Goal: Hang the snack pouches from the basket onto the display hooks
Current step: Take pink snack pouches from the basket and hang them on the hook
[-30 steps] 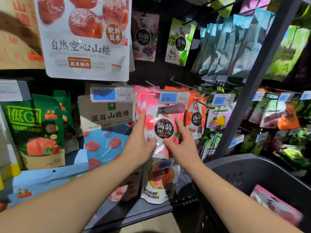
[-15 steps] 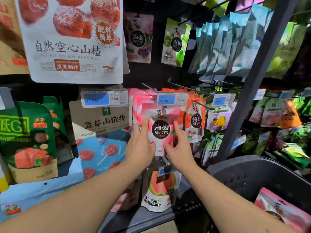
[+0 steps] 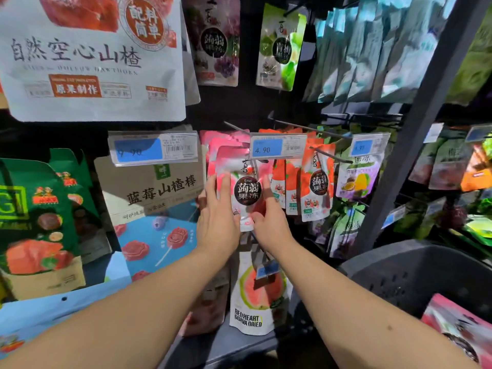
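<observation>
Head view: I judge this to be the hanging step. The pink pouch [image 3: 246, 190] sits at the front of its row under the price tag [image 3: 278, 147]. The tag hides the pouch's top, so I can't tell whether it is on the hook. My left hand [image 3: 217, 225] presses straight fingers on its left edge. My right hand [image 3: 269, 222] pinches its lower right edge. Next I should seat it, let go, and reach for the spare pouch [image 3: 458, 331] in the basket [image 3: 399, 275].
</observation>
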Motion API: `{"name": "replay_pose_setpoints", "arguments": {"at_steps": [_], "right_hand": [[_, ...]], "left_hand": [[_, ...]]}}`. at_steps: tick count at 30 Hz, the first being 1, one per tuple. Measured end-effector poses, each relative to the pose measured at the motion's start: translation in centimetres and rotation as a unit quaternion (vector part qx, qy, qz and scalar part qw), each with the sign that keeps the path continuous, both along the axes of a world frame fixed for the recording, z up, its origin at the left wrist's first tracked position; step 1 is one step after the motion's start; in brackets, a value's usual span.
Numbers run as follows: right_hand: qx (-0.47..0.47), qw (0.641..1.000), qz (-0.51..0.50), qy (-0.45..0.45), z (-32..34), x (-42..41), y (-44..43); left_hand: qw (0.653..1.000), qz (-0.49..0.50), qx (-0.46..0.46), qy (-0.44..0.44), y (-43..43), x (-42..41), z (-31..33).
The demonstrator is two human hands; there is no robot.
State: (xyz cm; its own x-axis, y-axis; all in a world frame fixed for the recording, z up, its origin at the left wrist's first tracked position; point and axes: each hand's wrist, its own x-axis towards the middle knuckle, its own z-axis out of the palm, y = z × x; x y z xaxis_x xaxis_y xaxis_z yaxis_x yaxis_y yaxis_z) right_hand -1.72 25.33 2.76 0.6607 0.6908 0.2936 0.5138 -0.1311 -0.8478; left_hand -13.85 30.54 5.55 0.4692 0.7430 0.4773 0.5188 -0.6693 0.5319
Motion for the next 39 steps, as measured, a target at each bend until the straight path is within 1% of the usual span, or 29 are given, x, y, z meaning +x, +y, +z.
{"name": "replay_pose_setpoints", "arguments": {"at_steps": [8,12,15,17,19,22,24,28,33,36,39], "right_hand": [[-0.018,0.999,0.011,-0.038,1.3,-0.2,-3.9],[-0.03,0.998,-0.007,-0.051,2.1,-0.4,-6.8],[-0.072,0.995,-0.022,-0.069,3.0,-0.5,-9.7],[-0.086,0.992,-0.032,-0.086,3.7,-0.6,-11.6],[-0.105,0.988,-0.044,-0.106,4.5,-0.6,-13.5],[-0.132,0.982,-0.053,-0.121,5.9,-1.0,-16.4],[-0.153,0.978,-0.061,-0.131,7.2,-2.1,-19.1],[-0.199,0.966,-0.086,-0.143,10.1,-4.6,-25.1],[-0.266,0.941,-0.132,-0.166,12.0,-7.6,-33.4],[-0.284,0.935,-0.16,-0.141,11.9,-8.5,-37.6],[-0.307,0.925,-0.189,-0.123,10.4,-7.5,-40.3]], "left_hand": [[0.999,0.005,0.03,-0.018,-1.7,-0.5,0.3],[0.999,-0.023,0.039,-0.028,-3.2,-1.5,0.7],[0.998,-0.054,0.023,-0.02,-4.5,-2.1,0.7],[0.996,-0.087,-0.025,-0.028,-5.6,-2.0,0.5],[0.989,-0.11,-0.1,-0.024,-7.2,-1.6,0.9],[0.968,-0.149,-0.2,-0.019,-9.8,-0.9,2.0],[0.957,-0.175,-0.229,-0.015,-12.0,-0.9,2.8],[0.957,-0.21,-0.2,0.023,-17.2,-2.1,4.7],[0.941,-0.258,-0.216,0.044,-22.6,-3.0,4.7],[0.934,-0.285,-0.206,0.059,-25.5,-3.3,4.1],[0.928,-0.31,-0.194,0.075,-27.6,-2.3,3.7]]}}
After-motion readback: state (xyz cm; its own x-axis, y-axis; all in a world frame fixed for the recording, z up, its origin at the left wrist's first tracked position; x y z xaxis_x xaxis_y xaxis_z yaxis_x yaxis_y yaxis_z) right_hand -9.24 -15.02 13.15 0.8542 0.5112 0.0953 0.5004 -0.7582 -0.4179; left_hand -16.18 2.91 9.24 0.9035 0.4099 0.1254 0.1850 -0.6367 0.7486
